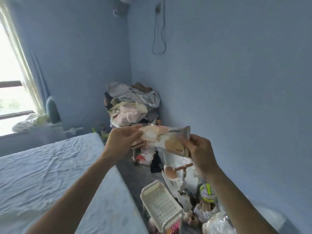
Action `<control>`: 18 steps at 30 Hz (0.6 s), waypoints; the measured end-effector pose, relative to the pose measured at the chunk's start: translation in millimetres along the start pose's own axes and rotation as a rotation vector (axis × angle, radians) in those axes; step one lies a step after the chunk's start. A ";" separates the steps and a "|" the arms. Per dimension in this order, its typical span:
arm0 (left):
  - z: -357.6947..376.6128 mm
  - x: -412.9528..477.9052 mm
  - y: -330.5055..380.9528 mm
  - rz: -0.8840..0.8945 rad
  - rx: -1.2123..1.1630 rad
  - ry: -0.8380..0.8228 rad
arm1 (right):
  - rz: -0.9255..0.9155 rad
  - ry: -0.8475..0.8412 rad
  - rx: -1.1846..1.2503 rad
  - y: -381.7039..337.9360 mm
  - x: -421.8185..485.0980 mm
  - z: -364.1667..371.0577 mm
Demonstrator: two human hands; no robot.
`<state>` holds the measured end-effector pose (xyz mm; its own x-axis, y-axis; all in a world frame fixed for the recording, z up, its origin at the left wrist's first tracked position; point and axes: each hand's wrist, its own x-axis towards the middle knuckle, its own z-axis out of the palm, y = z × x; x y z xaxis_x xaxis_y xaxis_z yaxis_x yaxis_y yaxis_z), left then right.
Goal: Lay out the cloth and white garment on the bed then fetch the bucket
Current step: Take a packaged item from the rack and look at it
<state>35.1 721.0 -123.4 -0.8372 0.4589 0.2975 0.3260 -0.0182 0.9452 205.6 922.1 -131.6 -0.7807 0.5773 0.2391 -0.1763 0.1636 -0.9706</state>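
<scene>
Little looks done yet: the left hand (124, 138) pinches one end and the right hand (200, 149) grips the other of a flat wrapped packet (165, 139), perhaps the cloth, held up beside the bed (50, 166), whose sheet shows nothing spread out, and no bucket is in view

Blue walls (236, 81), bright window (10, 65) at left, daylight in. Bed (42, 166) with pale blue sheet lower left. Clothes pile (133, 102) in corner, cable (158, 31) hanging on wall.
</scene>
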 end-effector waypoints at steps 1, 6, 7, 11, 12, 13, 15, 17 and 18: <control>-15.8 -5.4 8.3 -0.010 -0.016 0.030 | 0.006 -0.039 0.056 -9.9 0.8 13.7; -84.8 -41.0 28.7 -0.149 -0.162 0.123 | 0.105 -0.261 0.295 -35.6 3.0 93.0; -100.5 -48.4 28.2 -0.148 -0.179 0.142 | 0.119 -0.291 0.315 -38.1 2.5 108.8; -165.4 -79.1 23.8 -0.112 -0.178 0.238 | 0.118 -0.391 0.344 -42.4 -8.9 171.8; -181.2 -87.6 21.4 -0.110 -0.163 0.247 | 0.101 -0.432 0.346 -41.9 -13.7 188.6; -197.9 -95.9 18.2 -0.108 -0.146 0.259 | 0.083 -0.467 0.335 -40.4 -18.3 205.5; -232.0 -113.2 8.7 -0.114 -0.124 0.295 | 0.060 -0.518 0.307 -36.9 -28.9 240.9; -268.1 -130.6 -1.4 -0.135 -0.081 0.323 | 0.066 -0.571 0.269 -30.3 -41.1 278.0; -287.1 -139.0 -6.7 -0.143 -0.057 0.334 | 0.074 -0.602 0.249 -26.1 -48.1 297.3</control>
<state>23.1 402.4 -132.5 -0.9729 0.1450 0.1800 0.1778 -0.0281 0.9837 69.6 652.2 -125.5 -0.9826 0.0198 0.1849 -0.1860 -0.0912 -0.9783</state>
